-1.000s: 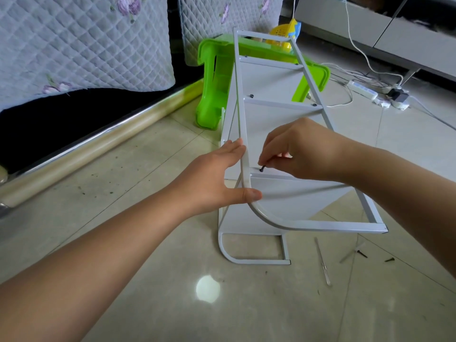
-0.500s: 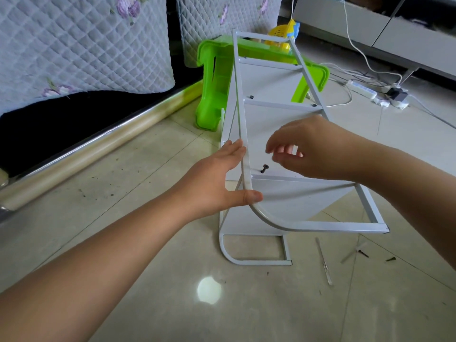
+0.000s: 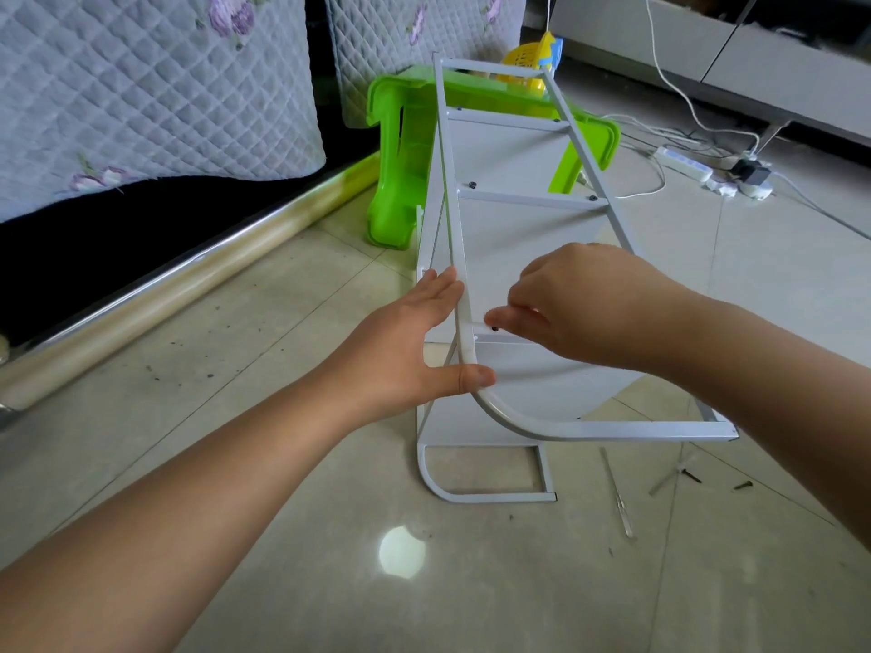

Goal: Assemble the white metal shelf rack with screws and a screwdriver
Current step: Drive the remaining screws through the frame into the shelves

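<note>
Rack (image 3: pixel 542 428) lies on its side on the floor, mid-frame; the left hand (image 3: pixel 414 341) braces its curved rail, fingers straight, thumb under, so the right hand (image 3: pixel 579 308) can pinch the dark screw (image 3: pixel 494 329) at the crossbar joint; spare screws (image 3: pixel 742 486) lie lower right.

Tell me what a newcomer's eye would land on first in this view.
The white rack frame lying on the floor mid-frame, with the left hand bracing its curved side rail and the right hand at a small black screw by a crossbar. Behind it sits a bright green stool; a screwdriver and loose screws lie at lower right.
</note>
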Motion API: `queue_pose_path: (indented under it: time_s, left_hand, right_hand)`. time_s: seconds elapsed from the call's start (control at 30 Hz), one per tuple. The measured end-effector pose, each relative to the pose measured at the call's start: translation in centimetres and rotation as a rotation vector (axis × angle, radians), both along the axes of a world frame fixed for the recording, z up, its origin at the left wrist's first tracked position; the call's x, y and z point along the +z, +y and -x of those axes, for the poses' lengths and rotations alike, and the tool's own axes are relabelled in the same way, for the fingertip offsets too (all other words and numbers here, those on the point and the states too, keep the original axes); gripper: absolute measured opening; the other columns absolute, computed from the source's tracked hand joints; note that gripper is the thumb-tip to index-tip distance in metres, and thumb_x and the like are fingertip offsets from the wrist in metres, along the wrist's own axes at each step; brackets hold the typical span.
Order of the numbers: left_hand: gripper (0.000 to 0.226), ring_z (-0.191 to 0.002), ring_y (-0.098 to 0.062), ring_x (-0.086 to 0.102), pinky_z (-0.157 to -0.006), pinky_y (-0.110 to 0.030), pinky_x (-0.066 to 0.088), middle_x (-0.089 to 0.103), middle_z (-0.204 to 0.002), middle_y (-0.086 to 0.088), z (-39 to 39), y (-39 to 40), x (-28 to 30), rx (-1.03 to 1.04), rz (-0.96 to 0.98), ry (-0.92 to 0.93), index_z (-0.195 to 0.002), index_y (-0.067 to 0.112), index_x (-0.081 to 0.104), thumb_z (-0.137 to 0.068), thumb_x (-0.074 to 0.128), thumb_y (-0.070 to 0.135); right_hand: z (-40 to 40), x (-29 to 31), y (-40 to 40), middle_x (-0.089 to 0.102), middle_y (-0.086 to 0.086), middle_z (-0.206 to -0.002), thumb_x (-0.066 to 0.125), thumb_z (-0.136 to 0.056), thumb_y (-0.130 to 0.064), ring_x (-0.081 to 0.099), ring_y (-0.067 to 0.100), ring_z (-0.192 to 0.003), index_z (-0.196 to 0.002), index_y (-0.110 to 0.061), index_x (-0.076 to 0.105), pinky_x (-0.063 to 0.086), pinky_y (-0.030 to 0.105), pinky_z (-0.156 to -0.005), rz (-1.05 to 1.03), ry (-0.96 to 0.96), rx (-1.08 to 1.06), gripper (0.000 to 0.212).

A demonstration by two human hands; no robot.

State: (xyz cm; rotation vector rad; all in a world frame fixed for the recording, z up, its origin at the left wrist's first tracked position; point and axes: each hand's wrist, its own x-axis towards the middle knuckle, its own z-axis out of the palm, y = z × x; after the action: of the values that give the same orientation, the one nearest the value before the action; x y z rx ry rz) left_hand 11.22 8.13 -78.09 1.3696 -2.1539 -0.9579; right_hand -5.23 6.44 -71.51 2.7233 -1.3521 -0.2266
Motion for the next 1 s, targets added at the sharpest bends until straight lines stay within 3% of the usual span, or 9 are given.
queue_pose_path:
  time_s: [0.1, 0.2, 0.33, 0.47, 0.6, 0.67, 0.8, 0.9, 1.0]
  left_hand:
    - [0.09, -0.125, 0.017, 0.0, -0.096, -0.001, 0.004, 0.008, -0.154, 0.015, 0.0, -0.2, 0.0, 0.004, 0.003, -0.004, -0.147, 0.021, 0.019, -0.074, 0.068, 0.043]
    - [0.091, -0.125, 0.016, 0.002, -0.097, -0.001, 0.004, 0.009, -0.154, 0.014, 0.1, -0.2, -0.1, 0.008, 0.015, 0.001, -0.147, 0.02, 0.02, -0.074, 0.068, 0.042]
    - [0.091, -0.126, 0.015, 0.002, -0.098, -0.001, 0.004, 0.009, -0.154, 0.013, 0.0, -0.3, -0.1, 0.011, 0.022, 0.007, -0.147, 0.019, 0.019, -0.074, 0.068, 0.042]
    - [0.09, -0.126, 0.015, 0.001, -0.098, -0.001, 0.004, 0.009, -0.154, 0.013, 0.1, -0.1, 0.0, 0.008, 0.019, -0.004, -0.147, 0.019, 0.018, -0.075, 0.067, 0.042]
    - [0.087, -0.139, 0.003, -0.007, -0.099, -0.004, -0.001, -0.004, -0.156, 0.008, 0.1, 0.1, 0.5, -0.059, 0.043, -0.16, -0.148, 0.018, 0.006, -0.082, 0.053, 0.049]
    - [0.085, -0.141, -0.005, -0.014, -0.1, -0.007, -0.006, -0.014, -0.155, 0.002, 0.2, 0.2, 0.6, -0.108, 0.061, -0.291, -0.148, 0.014, -0.005, -0.087, 0.042, 0.051]
    - [0.082, -0.14, -0.011, -0.02, -0.105, -0.014, -0.01, -0.023, -0.153, -0.004, 0.4, 0.4, 0.8, -0.128, 0.053, -0.436, -0.145, 0.01, -0.016, -0.091, 0.028, 0.052]
    - [0.079, -0.141, -0.011, -0.018, -0.1, -0.011, -0.011, -0.023, -0.153, -0.005, 0.4, 0.6, 1.0, -0.13, 0.035, -0.459, -0.145, 0.009, -0.018, -0.093, 0.025, 0.051]
    - [0.078, -0.14, -0.01, -0.02, -0.099, -0.009, -0.011, -0.025, -0.153, -0.005, 0.5, 0.7, 1.1, -0.138, 0.018, -0.468, -0.144, 0.008, -0.019, -0.094, 0.024, 0.05]
  right_hand:
    - [1.0, 0.1, 0.0, 0.065, 0.004, -0.101, 0.049, -0.094, -0.022, 0.06, 0.02, -0.09, -0.108, -0.013, 0.066, 0.037, 0.02, -0.074, -0.068, -0.227, 0.081, 0.024]
    - [1.4, 0.0, -0.5, 0.071, 0.009, -0.083, 0.059, -0.075, -0.008, 0.063, 0.019, -0.065, -0.094, -0.004, 0.073, 0.039, 0.014, -0.065, -0.141, -0.267, 0.219, 0.024]
    - [1.0, -1.0, -1.2, 0.069, 0.009, -0.069, 0.061, -0.069, -0.007, 0.064, 0.023, -0.057, -0.077, -0.002, 0.074, 0.041, 0.021, -0.065, -0.087, -0.307, 0.264, 0.016]
    - [0.6, -1.6, -1.2, 0.061, 0.007, -0.057, 0.06, -0.071, -0.014, 0.057, 0.024, -0.049, -0.068, -0.002, 0.07, 0.036, 0.02, -0.051, -0.01, -0.308, 0.236, 0.016]
    - [0.9, -1.7, -1.5, 0.055, 0.006, -0.073, 0.053, -0.091, -0.024, 0.053, 0.024, -0.071, -0.086, 0.0, 0.066, 0.037, 0.031, -0.067, -0.055, -0.273, 0.116, 0.028]
    - [1.5, -1.5, -1.4, 0.063, 0.009, -0.08, 0.053, -0.09, -0.012, 0.059, 0.026, -0.077, -0.091, -0.001, 0.067, 0.037, 0.025, -0.067, -0.077, -0.295, 0.154, 0.018]
    - [2.0, -0.9, -0.9, 0.069, 0.009, -0.074, 0.055, -0.071, -0.002, 0.065, 0.021, -0.062, -0.088, 0.0, 0.071, 0.042, 0.02, -0.068, -0.068, -0.295, 0.257, 0.023]
    - [1.7, -1.2, -1.0, 0.068, 0.008, -0.068, 0.059, -0.07, -0.006, 0.064, 0.024, -0.057, -0.081, -0.002, 0.073, 0.047, 0.023, -0.053, -0.05, -0.298, 0.291, 0.018]
    - [1.3, -1.5, -1.1, 0.065, 0.007, -0.064, 0.058, -0.072, -0.008, 0.061, 0.026, -0.054, -0.074, -0.003, 0.071, 0.045, 0.028, -0.051, -0.008, -0.327, 0.292, 0.014]
